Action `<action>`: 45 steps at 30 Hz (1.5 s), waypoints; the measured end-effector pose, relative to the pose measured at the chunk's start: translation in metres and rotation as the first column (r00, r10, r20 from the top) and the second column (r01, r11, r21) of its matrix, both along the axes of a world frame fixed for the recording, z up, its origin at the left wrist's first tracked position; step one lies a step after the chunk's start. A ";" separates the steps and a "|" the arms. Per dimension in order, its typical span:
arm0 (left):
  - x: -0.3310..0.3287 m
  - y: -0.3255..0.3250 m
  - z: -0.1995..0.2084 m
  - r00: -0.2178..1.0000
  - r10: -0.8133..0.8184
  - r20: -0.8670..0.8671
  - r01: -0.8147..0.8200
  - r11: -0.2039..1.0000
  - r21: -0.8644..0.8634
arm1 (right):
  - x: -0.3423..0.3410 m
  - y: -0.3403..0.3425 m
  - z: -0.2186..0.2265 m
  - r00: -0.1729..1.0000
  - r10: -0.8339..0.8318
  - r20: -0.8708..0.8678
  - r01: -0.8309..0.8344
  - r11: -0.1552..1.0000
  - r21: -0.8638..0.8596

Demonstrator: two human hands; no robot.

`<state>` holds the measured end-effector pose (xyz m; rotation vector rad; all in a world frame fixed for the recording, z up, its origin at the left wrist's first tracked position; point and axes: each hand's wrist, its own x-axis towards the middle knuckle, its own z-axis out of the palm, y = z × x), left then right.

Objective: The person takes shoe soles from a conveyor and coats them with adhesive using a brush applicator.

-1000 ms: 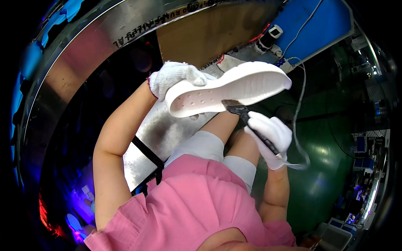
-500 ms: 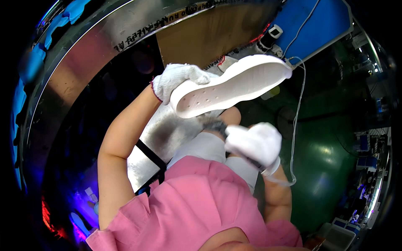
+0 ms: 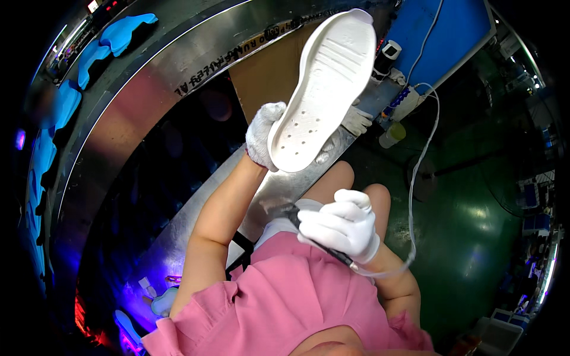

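Observation:
My left hand (image 3: 264,136), in a knit glove, grips a white shoe sole (image 3: 323,89) at its heel end and holds it up. The sole's hollow inner face shows, with small holes at the heel and ridges toward the toe; some of the fingers are behind it. Below it and to the right, my right hand (image 3: 343,228), in a smooth white glove, is closed around a dark-handled brush (image 3: 333,254). Its blurred bristle end points left, apart from the sole. From the handle's lower end runs a clear hose (image 3: 414,196).
Several blue shoe soles (image 3: 122,34) lie along the curved track at left. A metal bench (image 3: 205,207) extends under my left arm. Past the sole are a loose glove (image 3: 357,120), a container with a yellow-green top (image 3: 392,136), a brown board (image 3: 255,83) and a blue panel (image 3: 454,35).
The sole has swung from nearly level to steeply tilted, its toe now up and away. My right hand with the brush has moved slightly down and left.

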<state>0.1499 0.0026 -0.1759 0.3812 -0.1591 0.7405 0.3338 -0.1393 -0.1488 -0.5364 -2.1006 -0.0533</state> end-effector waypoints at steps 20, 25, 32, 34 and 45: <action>0.031 -0.069 -0.051 0.994 -0.108 0.031 0.112 0.976 -0.189 | 0.046 0.068 0.052 0.828 -0.556 -0.067 0.559 0.815 0.154; 0.028 -0.073 -0.023 0.965 0.185 -0.185 -0.222 0.953 -0.208 | 0.026 0.013 0.019 0.988 -0.155 0.000 0.154 0.981 -0.120; -0.007 -0.042 0.096 0.872 0.486 -0.053 -0.443 0.831 0.336 | 0.043 -0.028 0.005 0.743 -0.194 -0.640 -0.024 0.949 -0.315; -0.008 -0.009 0.149 0.875 0.456 0.163 -0.471 0.880 0.067 | 0.042 -0.026 -0.003 0.764 -0.193 -0.616 -0.057 0.931 -0.362; -0.033 -0.020 0.165 0.124 0.982 0.145 0.150 -0.163 0.975 | 0.034 -0.012 -0.033 0.740 -0.200 -0.642 -0.216 0.833 -0.509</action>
